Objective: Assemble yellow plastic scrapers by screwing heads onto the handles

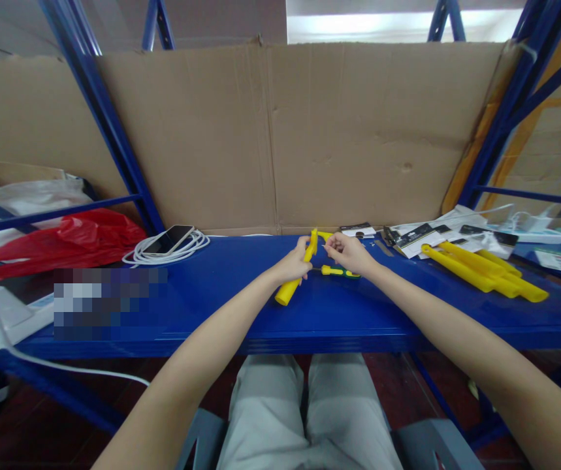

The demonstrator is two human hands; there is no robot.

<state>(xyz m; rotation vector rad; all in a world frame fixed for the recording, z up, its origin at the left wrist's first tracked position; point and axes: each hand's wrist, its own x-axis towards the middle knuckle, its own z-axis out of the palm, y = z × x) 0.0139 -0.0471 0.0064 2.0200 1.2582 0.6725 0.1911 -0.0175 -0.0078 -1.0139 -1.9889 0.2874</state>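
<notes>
My left hand is wrapped round a yellow plastic handle, held at a slant with its thick, rounded end low toward me and its narrow end up past my fingers. Close by on the right, my right hand has its thumb and fingertips pinched together near the handle's upper end. What it pinches, if anything, is too small to make out. A curved yellow part shows just behind those fingertips. Below my right hand, a screwdriver with a yellow and green grip lies on the blue table.
Several more yellow handles lie at the right beside small packets. A phone rests on a coiled white cable at the left, near a red plastic bag. Cardboard walls the back between blue posts.
</notes>
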